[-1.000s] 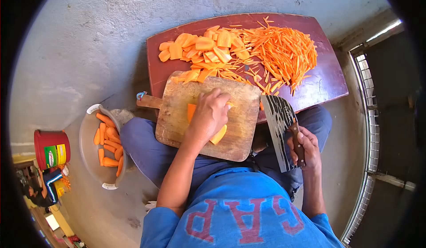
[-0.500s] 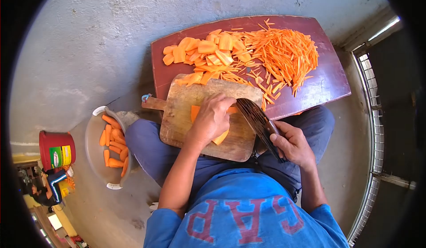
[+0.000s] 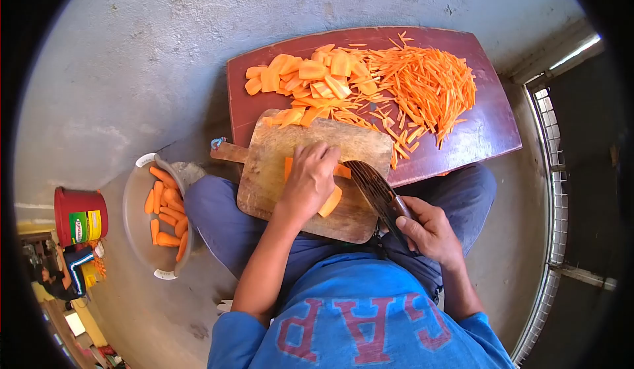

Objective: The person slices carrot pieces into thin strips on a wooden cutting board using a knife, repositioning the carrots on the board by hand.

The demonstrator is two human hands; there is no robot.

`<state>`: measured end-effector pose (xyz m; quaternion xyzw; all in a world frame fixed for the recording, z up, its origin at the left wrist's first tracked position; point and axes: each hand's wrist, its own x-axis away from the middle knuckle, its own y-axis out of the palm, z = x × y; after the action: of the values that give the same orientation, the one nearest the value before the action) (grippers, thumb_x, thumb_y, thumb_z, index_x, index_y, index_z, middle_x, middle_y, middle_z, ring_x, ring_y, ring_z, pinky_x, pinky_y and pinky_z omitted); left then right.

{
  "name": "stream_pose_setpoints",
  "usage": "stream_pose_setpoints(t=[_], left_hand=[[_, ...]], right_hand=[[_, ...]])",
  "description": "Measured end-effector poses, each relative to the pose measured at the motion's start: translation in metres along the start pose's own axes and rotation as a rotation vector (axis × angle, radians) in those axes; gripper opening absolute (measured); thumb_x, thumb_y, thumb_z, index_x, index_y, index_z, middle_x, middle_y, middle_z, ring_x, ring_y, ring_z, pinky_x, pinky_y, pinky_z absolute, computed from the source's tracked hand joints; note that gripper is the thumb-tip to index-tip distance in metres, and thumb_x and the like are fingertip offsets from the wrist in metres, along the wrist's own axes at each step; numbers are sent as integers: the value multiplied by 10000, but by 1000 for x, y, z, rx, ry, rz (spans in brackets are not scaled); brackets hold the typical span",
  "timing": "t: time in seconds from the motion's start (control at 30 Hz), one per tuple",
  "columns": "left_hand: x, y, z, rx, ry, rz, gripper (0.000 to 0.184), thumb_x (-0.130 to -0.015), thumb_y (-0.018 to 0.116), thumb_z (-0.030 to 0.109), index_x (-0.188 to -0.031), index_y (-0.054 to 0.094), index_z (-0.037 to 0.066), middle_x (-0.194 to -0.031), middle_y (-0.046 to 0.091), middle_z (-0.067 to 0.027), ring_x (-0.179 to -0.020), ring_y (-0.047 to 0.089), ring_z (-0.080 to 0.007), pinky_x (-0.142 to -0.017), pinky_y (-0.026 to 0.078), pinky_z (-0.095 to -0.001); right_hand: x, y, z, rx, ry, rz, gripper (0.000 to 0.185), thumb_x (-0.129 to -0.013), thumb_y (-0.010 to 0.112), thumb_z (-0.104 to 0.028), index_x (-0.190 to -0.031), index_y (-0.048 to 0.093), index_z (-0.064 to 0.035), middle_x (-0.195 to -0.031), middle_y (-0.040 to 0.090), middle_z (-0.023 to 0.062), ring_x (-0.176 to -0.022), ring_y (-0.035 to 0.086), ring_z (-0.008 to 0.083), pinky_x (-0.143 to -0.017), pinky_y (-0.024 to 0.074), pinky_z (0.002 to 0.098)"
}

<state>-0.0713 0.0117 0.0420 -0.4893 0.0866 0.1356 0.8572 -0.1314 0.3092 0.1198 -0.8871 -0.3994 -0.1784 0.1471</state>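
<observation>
My left hand [image 3: 309,177] presses down with curled fingers on a piece of carrot [image 3: 343,171], whose end sticks out past the fingertips. Under both lies a wooden cutting board [image 3: 271,147] with a handle, resting across my lap. My right hand [image 3: 430,229] is wrapped round the dark handle of a knife [image 3: 373,190]. Its broad, dark-patterned blade reaches over the board's right part, with the tip close beside the carrot end. A loose carrot slice [image 3: 331,202] lies just below my left hand, and another bit of carrot shows behind that hand.
A dark red table [image 3: 489,114] beyond the board bears carrot slices [image 3: 314,70] and a heap of carrot strips [image 3: 429,88]. On the floor at left stand a tub [image 3: 135,237] of whole carrots [image 3: 173,199] and a red bucket [image 3: 65,217]. Another person [image 3: 66,276] sits far left.
The knife and my right hand have shifted a little left, bringing the blade tip lower, beside the carrot end. My left hand stays on the carrot, its fingers drawn in slightly.
</observation>
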Motion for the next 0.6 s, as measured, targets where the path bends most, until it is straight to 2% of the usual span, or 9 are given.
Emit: stream_pose_setpoints(t=[0.17,0.27,0.37,0.4,0.6], left_hand=[[3,-10,5,36,-17,27,340,-896,829,13,-1233,788,23,-1122,740,-154,-1108,713,-398,-1011,510,-498],[10,-19,8,89,-35,-31,374,-886,838,19,-1258,790,23,-1153,739,-164,-1150,701,-403,-1030,516,-496],[8,-20,4,126,-60,-56,385,-888,843,24,-1269,790,24,-1171,739,-170,-1165,692,-409,-1045,518,-504],[4,-23,6,127,-69,-72,376,-894,839,19,-1266,790,23,-1171,740,-171,-1161,693,-412,-1047,518,-508],[-4,-11,-4,42,-25,-16,300,-933,805,-13,-1231,784,10,-1164,741,-172,-1129,700,-419,-1022,534,-513]], right_hand=[[-4,10,0,82,-77,75,429,-1118,751,-155,-1498,687,33,-815,644,21,-637,576,87,-592,487,326],[5,-1,-5,111,13,86,421,-1098,761,-146,-1471,695,39,-845,703,88,-679,646,153,-655,541,368],[14,-10,-7,252,-101,90,419,-1080,769,-139,-1451,702,42,-901,757,168,-768,736,243,-752,590,408],[17,-14,-12,283,-104,60,425,-1063,783,-140,-1440,706,41,-987,774,245,-878,787,339,-845,606,437],[7,-9,-21,407,-277,-83,414,-1060,783,-132,-1425,705,47,-1088,768,282,-950,779,422,-869,608,444]])
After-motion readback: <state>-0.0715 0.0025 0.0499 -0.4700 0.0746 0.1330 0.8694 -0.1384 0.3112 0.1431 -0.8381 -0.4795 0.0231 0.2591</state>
